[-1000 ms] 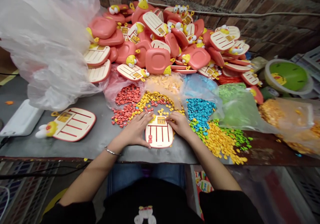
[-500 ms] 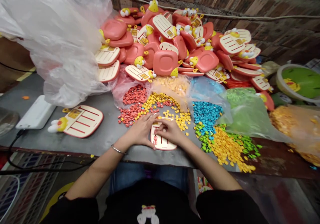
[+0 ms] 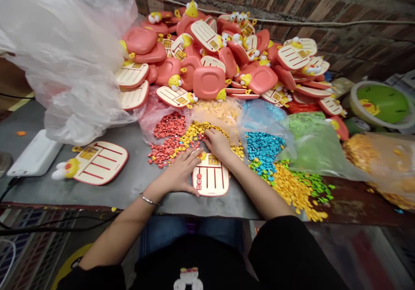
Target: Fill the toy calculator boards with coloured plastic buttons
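A cream toy board (image 3: 210, 184) with a red rim and upright slots lies flat on the table before me. Several small red pieces (image 3: 199, 182) sit one above another in its leftmost slot. My left hand (image 3: 181, 171) holds the board along its left side, thumb at the lower edge and fingers over the duck head at the top. Past the board's upper edge, my right hand (image 3: 218, 144) has its fingers apart and bent down at the loose yellow pieces (image 3: 194, 132) and red pieces (image 3: 165, 147). Whether its fingertips touch a piece cannot be made out.
Another board (image 3: 102, 162) lies left, beside a white power bank (image 3: 34, 154). Stacked boards (image 3: 209, 82) fill the back. Blue pieces (image 3: 264, 149), orange-yellow pieces (image 3: 292, 186) and green pieces (image 3: 319, 186) spread right, near bags. A clear plastic bag (image 3: 81, 65) stands back left.
My right hand has left the board's left slot and moved up and away to the loose pieces. The left hand stays at the board. The whole view has shifted slightly.
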`<state>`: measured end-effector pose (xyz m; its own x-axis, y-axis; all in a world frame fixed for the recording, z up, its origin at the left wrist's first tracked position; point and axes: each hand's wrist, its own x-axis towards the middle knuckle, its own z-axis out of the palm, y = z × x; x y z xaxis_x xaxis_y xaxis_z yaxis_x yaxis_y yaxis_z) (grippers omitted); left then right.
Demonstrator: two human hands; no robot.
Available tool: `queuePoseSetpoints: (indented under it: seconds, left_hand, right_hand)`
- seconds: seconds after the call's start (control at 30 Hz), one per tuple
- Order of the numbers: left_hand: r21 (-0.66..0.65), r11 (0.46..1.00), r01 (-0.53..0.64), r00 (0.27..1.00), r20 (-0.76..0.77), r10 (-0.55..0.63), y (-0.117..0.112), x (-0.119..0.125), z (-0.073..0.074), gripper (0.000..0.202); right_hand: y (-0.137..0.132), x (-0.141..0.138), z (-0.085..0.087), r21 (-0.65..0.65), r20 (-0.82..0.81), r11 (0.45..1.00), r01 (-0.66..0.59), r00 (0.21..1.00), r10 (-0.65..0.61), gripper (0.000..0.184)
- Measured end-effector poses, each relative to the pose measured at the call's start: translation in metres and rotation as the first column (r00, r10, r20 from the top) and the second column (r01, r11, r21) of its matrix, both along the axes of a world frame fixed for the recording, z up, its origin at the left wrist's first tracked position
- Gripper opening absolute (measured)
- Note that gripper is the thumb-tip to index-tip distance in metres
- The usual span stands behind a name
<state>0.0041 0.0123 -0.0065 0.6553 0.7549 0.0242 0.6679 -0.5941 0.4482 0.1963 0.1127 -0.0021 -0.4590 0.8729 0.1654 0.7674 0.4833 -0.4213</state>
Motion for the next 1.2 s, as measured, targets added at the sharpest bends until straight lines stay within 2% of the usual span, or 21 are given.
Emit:
queuePoseSetpoints:
  seconds: [0.1,0.17,0.23,0.33,0.47,0.63,0.73,0.8,0.87,1.0,1.1,1.2]
  left_hand:
    - [0.007,1.0,0.007,1.0,0.005,-0.007,0.001,0.0,0.001,0.095]
    - [0.007,1.0,0.009,1.0,0.005,-0.009,0.001,0.0,0.001,0.094]
    - [0.006,1.0,0.008,1.0,0.009,-0.008,0.001,0.0,0.0,0.094]
    - [0.012,1.0,0.008,1.0,0.022,-0.009,0.001,-0.001,-0.002,0.095]
    - [0.025,1.0,0.01,1.0,0.018,-0.01,0.001,-0.001,-0.003,0.096]
    - [0.029,0.999,-0.019,1.0,-0.001,0.019,0.001,0.0,-0.002,0.102]
    - [0.031,0.999,-0.023,1.0,-0.012,0.023,0.002,0.0,0.0,0.103]
    - [0.028,0.999,-0.018,1.0,-0.008,0.019,0.002,0.0,0.001,0.105]
    - [0.021,1.0,-0.01,1.0,0.004,0.01,0.002,0.0,0.002,0.106]
    - [0.001,1.0,-0.006,0.999,0.031,0.006,0.0,0.0,0.004,0.104]
    - [-0.017,1.0,-0.014,0.998,0.055,0.015,-0.001,0.001,0.003,0.111]
    - [-0.025,0.999,-0.031,0.996,0.082,0.033,-0.002,0.001,0.0,0.126]
  right_hand:
    - [-0.013,0.022,0.007,-0.035,-0.279,0.996,-0.081,0.958,0.068,0.013]
    - [-0.024,0.042,0.012,-0.032,-0.374,0.993,-0.116,0.922,0.096,0.013]
    - [-0.036,0.058,0.015,-0.023,-0.364,0.99,-0.136,0.924,0.119,0.014]
    - [-0.051,0.071,0.012,-0.025,-0.21,0.987,-0.162,0.966,0.153,0.014]
    - [-0.058,0.073,0.003,0.032,-0.002,0.984,-0.174,0.985,0.174,0.012]
    - [-0.061,0.073,0.001,0.08,0.105,0.962,-0.262,0.962,0.253,0.019]
    - [-0.069,0.078,0.002,0.06,0.054,0.957,-0.285,0.958,0.282,0.019]
    - [-0.076,0.082,0.001,0.0,-0.069,0.964,-0.267,0.961,0.266,0.019]
    - [-0.081,0.085,0.0,-0.075,-0.209,0.973,-0.216,0.958,0.197,0.023]
    - [-0.084,0.075,-0.008,-0.163,-0.353,0.974,-0.155,0.931,0.09,0.031]
    - [-0.084,0.05,-0.014,-0.151,-0.377,0.977,-0.148,0.923,0.081,0.031]
    - [-0.085,0.021,-0.015,-0.137,-0.349,0.98,-0.141,0.933,0.086,0.032]
